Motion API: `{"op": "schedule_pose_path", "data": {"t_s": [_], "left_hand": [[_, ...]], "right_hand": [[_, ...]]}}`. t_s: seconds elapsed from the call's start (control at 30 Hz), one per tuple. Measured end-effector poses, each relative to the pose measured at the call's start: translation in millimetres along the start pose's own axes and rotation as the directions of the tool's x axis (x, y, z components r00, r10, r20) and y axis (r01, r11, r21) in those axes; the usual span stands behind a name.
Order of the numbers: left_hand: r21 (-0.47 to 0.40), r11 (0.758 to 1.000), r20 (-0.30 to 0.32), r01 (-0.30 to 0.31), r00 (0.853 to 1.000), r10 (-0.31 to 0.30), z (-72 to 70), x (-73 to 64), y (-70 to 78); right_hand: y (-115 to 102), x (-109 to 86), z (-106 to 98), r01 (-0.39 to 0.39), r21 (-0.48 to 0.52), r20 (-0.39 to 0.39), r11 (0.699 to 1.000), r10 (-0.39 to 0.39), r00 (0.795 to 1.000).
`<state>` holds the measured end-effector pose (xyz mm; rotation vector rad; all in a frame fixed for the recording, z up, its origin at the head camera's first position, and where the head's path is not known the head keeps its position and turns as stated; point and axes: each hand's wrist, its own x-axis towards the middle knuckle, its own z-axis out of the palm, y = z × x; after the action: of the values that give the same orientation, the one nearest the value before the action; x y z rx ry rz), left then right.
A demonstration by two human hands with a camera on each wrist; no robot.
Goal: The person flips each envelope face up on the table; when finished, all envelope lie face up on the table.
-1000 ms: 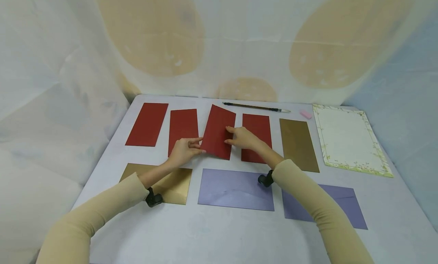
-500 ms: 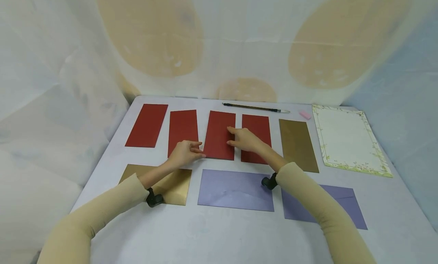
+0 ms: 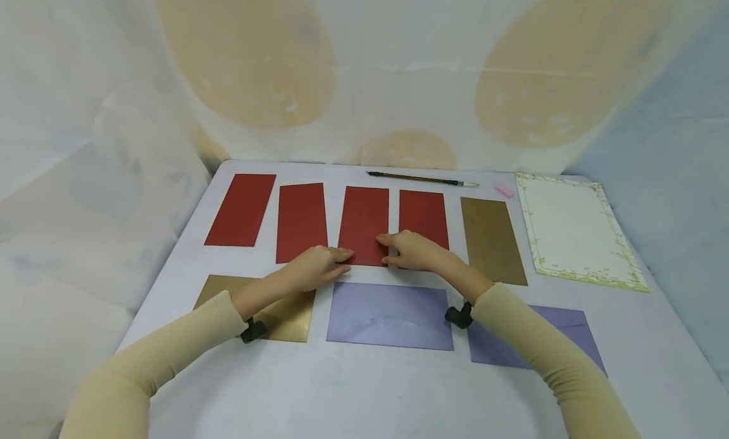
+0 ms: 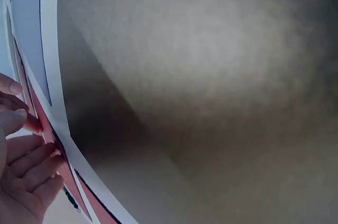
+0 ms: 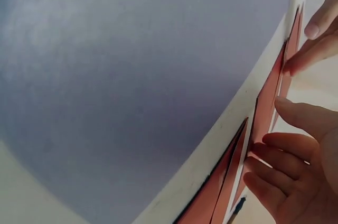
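Observation:
The third red envelope (image 3: 364, 221) from the left lies flat in the back row, between two other red envelopes. My left hand (image 3: 319, 265) is at its lower left corner, fingers fairly straight and the tips on its surface. On the other side, my right hand (image 3: 412, 250) touches the right edge with fingertip and thumb, and its palm lies over the lower part of the red envelope (image 3: 423, 211) beside it. In the left wrist view the fingers (image 4: 37, 163) lie extended along the red edge. The right wrist view shows relaxed, spread fingers (image 5: 280, 163) there too.
A gold envelope (image 3: 287, 315) and two purple envelopes (image 3: 390, 319) lie in front. Along the back are a brush (image 3: 421, 178), a pink eraser-like block (image 3: 504, 190) and a brown-gold envelope (image 3: 492, 240). A floral-bordered sheet (image 3: 575, 230) is at the right.
The middle red envelope, tilted up between both hands a second ago, now lies flat. Both hands have moved down toward its near end.

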<state>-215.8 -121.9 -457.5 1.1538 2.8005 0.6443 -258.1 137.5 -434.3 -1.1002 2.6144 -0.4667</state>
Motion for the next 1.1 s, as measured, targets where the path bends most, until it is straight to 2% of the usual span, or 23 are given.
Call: {"op": "schedule_pose_path", "data": {"t_s": [0.27, 0.43, 0.57, 0.7, 0.83, 1.1], "left_hand": [[0.064, 0.998, -0.008, 0.018, 1.000, -0.017, 1.3, 0.6, 1.1], [0.065, 0.998, -0.006, 0.006, 1.000, -0.006, 0.7, -1.8, -1.1], [0.047, 0.999, -0.022, -0.019, 1.000, 0.020, -3.5, -9.2, -6.5], [0.037, 0.999, -0.041, -0.034, 0.999, 0.035, -9.5, -22.3, -13.4], [0.035, 0.999, -0.061, -0.002, 0.998, 0.004, -16.7, -37.6, -20.0], [0.048, 0.991, -0.063, 0.127, 0.990, -0.124, -27.8, -66.1, -35.4]], "right_hand": [[-5, -0.5, 4, 0.005, -0.034, 0.000, 0.999, -0.005, 1.000], [-6, -2.0, 3, 0.016, -0.037, -0.016, 0.999, -0.017, 1.000], [-7, -1.6, 0, 0.028, -0.005, -0.035, 1.000, -0.028, 0.999], [-9, 1.9, -5, 0.011, 0.022, -0.039, 1.000, -0.010, 0.999], [-14, 8.2, -9, 0.014, 0.032, -0.036, 0.999, -0.013, 0.999], [-30, 32.0, -9, 0.074, 0.114, -0.046, 0.991, -0.069, 0.997]]}}
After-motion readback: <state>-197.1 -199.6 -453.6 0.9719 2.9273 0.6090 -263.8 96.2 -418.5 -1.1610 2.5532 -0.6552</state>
